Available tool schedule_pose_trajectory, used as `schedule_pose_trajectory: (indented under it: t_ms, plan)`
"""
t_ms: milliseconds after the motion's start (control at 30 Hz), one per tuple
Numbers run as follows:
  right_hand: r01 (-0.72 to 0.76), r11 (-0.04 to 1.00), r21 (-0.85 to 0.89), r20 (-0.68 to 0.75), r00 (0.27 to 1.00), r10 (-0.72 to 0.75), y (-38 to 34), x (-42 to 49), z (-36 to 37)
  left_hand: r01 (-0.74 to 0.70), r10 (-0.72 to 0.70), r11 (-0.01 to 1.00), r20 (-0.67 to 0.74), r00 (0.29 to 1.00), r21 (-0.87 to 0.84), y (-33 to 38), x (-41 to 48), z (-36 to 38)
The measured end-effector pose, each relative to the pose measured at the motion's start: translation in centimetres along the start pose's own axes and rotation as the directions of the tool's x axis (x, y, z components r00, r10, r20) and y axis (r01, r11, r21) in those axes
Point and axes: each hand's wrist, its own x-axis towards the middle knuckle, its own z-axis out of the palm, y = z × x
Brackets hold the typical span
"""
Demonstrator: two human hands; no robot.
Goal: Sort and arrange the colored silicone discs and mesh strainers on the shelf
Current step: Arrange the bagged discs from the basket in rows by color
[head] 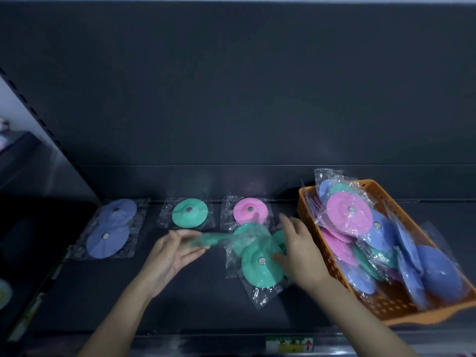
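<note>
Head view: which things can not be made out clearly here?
- Green disc at the left hand: blurred by motion; hold unclear.
- Right hand: fingers merge with bagged green discs; hold unclear.
- Lower discs in the basket: covered by upper bags; count unknown.
- Pale object: cut off by the left edge.
</note>
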Motion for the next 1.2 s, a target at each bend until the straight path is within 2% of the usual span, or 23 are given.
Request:
schedule_pose_trajectory:
  t_ms: [100, 200, 333, 400, 500, 567, 667, 733, 833, 967, 1033, 1100, 1200]
  plan:
    - [0.012, 0.974, -0.226, -0.035, 0.999, -0.020, 0.4, -0.5, 0.9, 0.017, -0.012, 0.995, -0.050, 0.999, 0.094, -0.2, -0.2, -0.5]
    - [-0.046, 0.955, -0.294, 0.117, 0.990, 0.084, 0.2, -1.1, 1.0, 0.073, -0.052, 0.971, -0.097, 0.994, 0.227, -0.4, 0.0, -0.7]
    - [-0.118, 0.989, -0.094, 0.138, 0.982, 0.130, 0.0, -0.9, 0.7, 0.081, -0.032, 0.949, -0.162, 0.986, 0.304, -0.6, 0.5, -0.5]
    - [-0.125, 0.989, 0.077, 0.092, 0.989, 0.118, -0.1, -0.7, 0.7, 0.053, 0.003, 0.968, -0.226, 0.974, 0.244, -0.7, 0.6, -0.4]
    - [-0.082, 0.973, 0.216, -0.106, 0.989, 0.107, -0.5, -0.9, 0.1, 0.033, 0.009, 0.991, -0.311, 0.950, 0.130, -0.5, 0.9, -0.7]
    - [-0.001, 0.962, 0.273, -0.230, 0.971, 0.066, -0.9, -1.0, -0.3, 0.051, -0.020, 0.994, -0.304, 0.952, 0.095, -0.3, 0.9, -0.7]
    - [0.044, 0.906, 0.421, -0.176, 0.984, 0.034, -1.7, -1.2, -1.3, 0.047, -0.019, 0.996, -0.319, 0.948, 0.081, 0.0, 1.1, -0.1]
    - [0.060, 0.887, 0.458, -0.148, 0.989, 0.010, -2.2, -1.2, -1.8, 0.036, -0.009, 0.996, -0.325, 0.946, 0.077, 0.2, 1.3, 0.4]
    - [0.093, 0.883, 0.459, -0.188, 0.982, -0.006, -2.7, -1.1, -2.3, 0.036, -0.009, 0.997, -0.329, 0.944, 0.075, 0.3, 1.6, 0.4]
    - [0.073, 0.879, 0.471, -0.285, 0.956, 0.074, -2.5, -0.5, -3.6, 0.048, -0.040, 0.999, -0.266, 0.963, 0.026, 0.6, 1.5, -0.3]
    - [0.080, 0.887, 0.455, -0.222, 0.975, 0.026, -2.4, -0.1, -3.9, 0.087, -0.087, 0.996, -0.187, 0.978, -0.012, 0.6, 1.4, -0.5]
    - [0.089, 0.899, 0.429, -0.055, 0.996, -0.072, -3.0, 0.4, -3.4, 0.124, -0.124, 0.992, -0.128, 0.984, -0.011, 0.5, 1.5, -0.4]
    - [0.126, 0.913, 0.389, 0.171, 0.964, -0.206, -4.4, 1.0, -1.4, 0.150, -0.149, 0.988, -0.054, 0.987, 0.025, 0.6, 1.6, 0.5]
